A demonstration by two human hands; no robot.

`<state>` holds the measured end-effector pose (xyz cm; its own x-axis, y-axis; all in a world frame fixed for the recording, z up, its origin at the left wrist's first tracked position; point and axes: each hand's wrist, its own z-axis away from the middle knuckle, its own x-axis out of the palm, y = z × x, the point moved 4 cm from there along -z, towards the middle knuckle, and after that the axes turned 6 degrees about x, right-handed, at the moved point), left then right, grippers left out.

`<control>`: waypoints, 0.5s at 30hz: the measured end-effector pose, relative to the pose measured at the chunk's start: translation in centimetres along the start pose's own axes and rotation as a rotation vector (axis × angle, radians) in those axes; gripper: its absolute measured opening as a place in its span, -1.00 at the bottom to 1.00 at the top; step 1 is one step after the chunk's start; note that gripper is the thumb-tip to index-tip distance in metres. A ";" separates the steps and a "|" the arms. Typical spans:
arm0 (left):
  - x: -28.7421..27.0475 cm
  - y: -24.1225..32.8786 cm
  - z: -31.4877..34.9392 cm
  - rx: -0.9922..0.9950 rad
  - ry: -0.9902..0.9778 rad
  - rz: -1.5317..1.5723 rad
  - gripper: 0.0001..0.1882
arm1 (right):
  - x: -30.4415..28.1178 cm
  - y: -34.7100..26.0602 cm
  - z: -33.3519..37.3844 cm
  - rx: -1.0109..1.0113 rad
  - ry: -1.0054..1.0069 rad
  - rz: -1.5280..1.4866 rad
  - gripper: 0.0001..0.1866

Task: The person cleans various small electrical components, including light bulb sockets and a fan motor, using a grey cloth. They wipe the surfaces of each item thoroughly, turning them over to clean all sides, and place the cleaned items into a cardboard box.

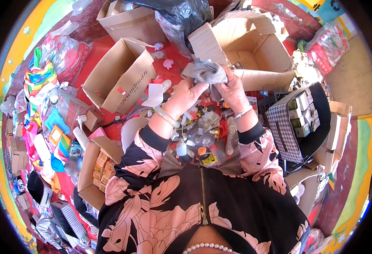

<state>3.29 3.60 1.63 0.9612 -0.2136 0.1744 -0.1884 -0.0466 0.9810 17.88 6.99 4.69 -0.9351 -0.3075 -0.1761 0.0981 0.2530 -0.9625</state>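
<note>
Left fingers (199, 88) and right fingers (230, 76) grip grey cloth (210, 73); near-left carton (87, 167) holds small orange boxes (102, 171); right houndstooth bin (282, 137) holds white-green boxes (301, 113).

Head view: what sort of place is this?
Probably a cluttered storage or salvage space: open cardboard boxes stand around, a heap of small mixed items lies before the person, and a colourful jumble spreads along the left.

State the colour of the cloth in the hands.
The cloth is mostly light grey, best seen in the head view.
</note>
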 end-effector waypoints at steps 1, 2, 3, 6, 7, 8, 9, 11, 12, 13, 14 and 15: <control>0.0 0.4 0.1 -0.022 -0.014 -0.034 -0.59 | 0.1 0.1 0.0 0.024 0.029 0.064 -0.71; 0.1 0.8 0.2 0.001 -0.010 -0.054 -0.59 | 0.3 0.0 0.0 0.048 0.059 0.127 -0.75; 0.2 1.1 0.3 0.024 -0.007 -0.074 -0.58 | 0.4 -1.0 0.3 -0.100 0.181 0.273 -0.80; 0.2 -0.6 0.1 0.033 -0.026 -0.032 -0.58 | 0.8 -0.3 0.8 -0.120 0.322 0.284 -0.84; 0.3 -0.7 0.0 0.028 -0.034 -0.005 -0.58 | 0.8 0.1 1.0 -0.080 0.375 0.276 -0.87; 0.4 -0.8 0.0 0.007 -0.032 0.028 -0.58 | 0.7 0.2 1.0 -0.026 0.377 0.229 -0.87; 0.6 -0.7 0.1 -0.014 -0.030 0.061 -0.59 | 0.7 0.3 0.9 0.028 0.378 0.183 -0.87; 0.5 -0.3 -0.1 0.005 -0.029 0.028 -0.59 | 0.5 0.7 0.8 0.044 0.358 0.087 -0.81; 0.1 -0.2 -0.4 0.044 -0.029 -0.038 -0.60 | 0.1 1.4 0.8 0.035 0.353 -0.061 -0.77; 0.0 0.2 -0.4 0.083 -0.023 -0.103 -0.60 | -0.3 1.8 0.8 0.028 0.342 -0.207 -0.73; 0.0 0.2 -0.3 0.025 0.016 -0.009 -0.61 | -0.4 2.0 0.6 0.022 0.331 -0.353 -0.69; 0.1 0.3 -0.2 -0.033 0.054 0.085 -0.61 | -0.9 2.3 0.2 0.018 0.400 -0.530 -0.56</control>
<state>3.36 3.75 1.91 0.9518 -0.1620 0.2604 -0.2635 0.0022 0.9647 19.03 7.64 2.63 -0.9123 -0.0208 0.4091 -0.4076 0.1447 -0.9016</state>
